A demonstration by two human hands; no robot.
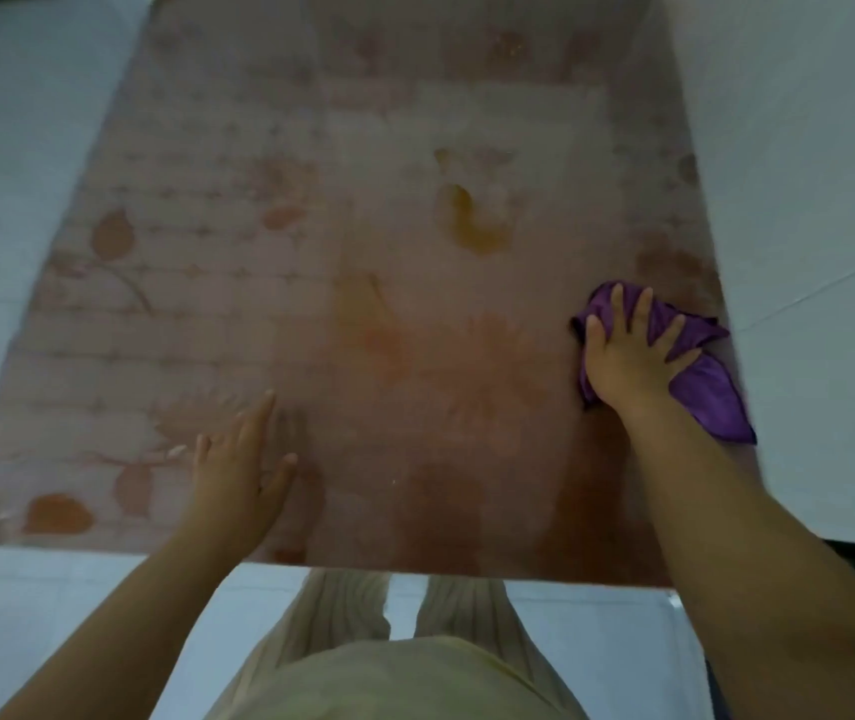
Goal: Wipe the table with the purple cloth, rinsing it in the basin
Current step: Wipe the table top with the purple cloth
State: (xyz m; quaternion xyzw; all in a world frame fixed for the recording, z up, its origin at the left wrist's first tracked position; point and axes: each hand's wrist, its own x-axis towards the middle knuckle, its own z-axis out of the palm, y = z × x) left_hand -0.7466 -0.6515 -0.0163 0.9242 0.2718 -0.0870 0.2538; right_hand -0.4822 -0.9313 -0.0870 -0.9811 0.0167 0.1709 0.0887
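The table [311, 304] has a pinkish top with a faded leaf and flower pattern and fills the middle of the head view. A crumpled purple cloth [706, 387] lies near the table's right edge. My right hand [628, 356] presses flat on the cloth with fingers spread and straight. My left hand [238, 470] rests flat on the bare tabletop at the near left, fingers straight, holding nothing. A yellowish-orange stain [472, 220] marks the top beyond the cloth. No basin is in view.
Pale tiled floor [25, 148] surrounds the table on the left, right and near sides. My legs in light trousers [404, 615] stand against the table's near edge [415, 569].
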